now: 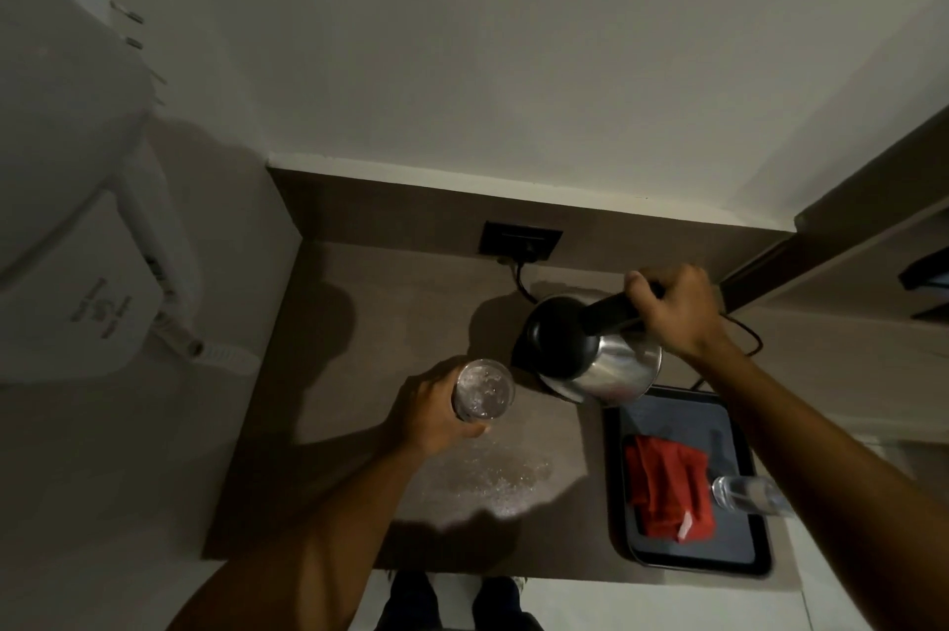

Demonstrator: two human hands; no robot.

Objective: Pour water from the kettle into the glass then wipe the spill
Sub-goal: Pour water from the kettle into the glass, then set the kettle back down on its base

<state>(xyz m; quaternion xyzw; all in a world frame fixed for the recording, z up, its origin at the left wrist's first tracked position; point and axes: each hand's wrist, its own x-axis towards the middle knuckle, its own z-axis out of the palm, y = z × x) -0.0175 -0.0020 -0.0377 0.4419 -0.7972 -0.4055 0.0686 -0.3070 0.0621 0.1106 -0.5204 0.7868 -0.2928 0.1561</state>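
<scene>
My right hand [672, 309] grips the black handle of a steel kettle [611, 363], which is tilted with its black lid toward the left. My left hand [431, 412] is wrapped around a clear glass [484, 389] that has water in it, just left of the kettle's spout side. On the brown counter [369, 322], a patch of spilled water drops [506, 481] glistens below the glass. A folded red cloth [667, 489] lies on a dark tray [683, 417] to the right.
A clear bottle or second glass [747, 494] lies on the tray beside the cloth. The kettle's base and cord run to a black wall socket [519, 240]. A white appliance [72, 199] hangs on the left wall. A shelf edge [842, 230] juts at right.
</scene>
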